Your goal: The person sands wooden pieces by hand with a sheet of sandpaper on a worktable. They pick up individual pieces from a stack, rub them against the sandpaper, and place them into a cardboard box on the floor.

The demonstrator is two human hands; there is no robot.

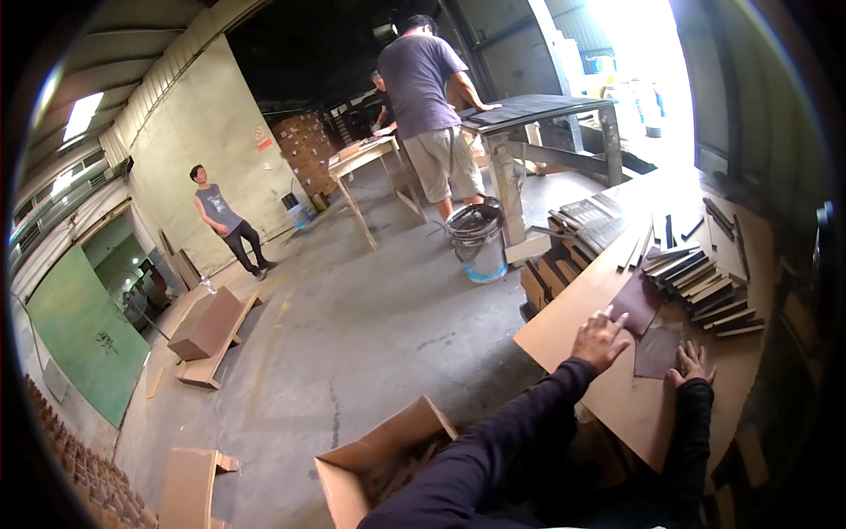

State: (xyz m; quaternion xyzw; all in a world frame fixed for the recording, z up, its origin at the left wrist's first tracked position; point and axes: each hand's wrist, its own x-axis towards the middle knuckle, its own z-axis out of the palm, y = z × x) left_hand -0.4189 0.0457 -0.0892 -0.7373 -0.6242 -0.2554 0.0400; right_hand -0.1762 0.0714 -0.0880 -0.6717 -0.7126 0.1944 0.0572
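Note:
My left hand (601, 340) lies with fingers spread at the near left edge of a dark brown sheet (636, 301), fingertips touching it. Beside a second brown sheet (657, 353), my right hand (693, 363) rests at the right edge, fingers apart. The two sheets lie flat, close together, on a tan board tabletop (564, 328). Just beyond them is a row of dark-edged strips (701, 280), stacked in a slanting fan. More loose black strips (724, 219) are scattered toward the far side of the board.
An open cardboard box (374, 441) stands left of my left forearm, brown pieces inside. Ahead are a bucket (478, 256) and a dark-topped workbench (538, 110), where a person (423, 88) leans. Another person (227, 220) stands at the left. Stacked boards (546, 273) sit past the tabletop.

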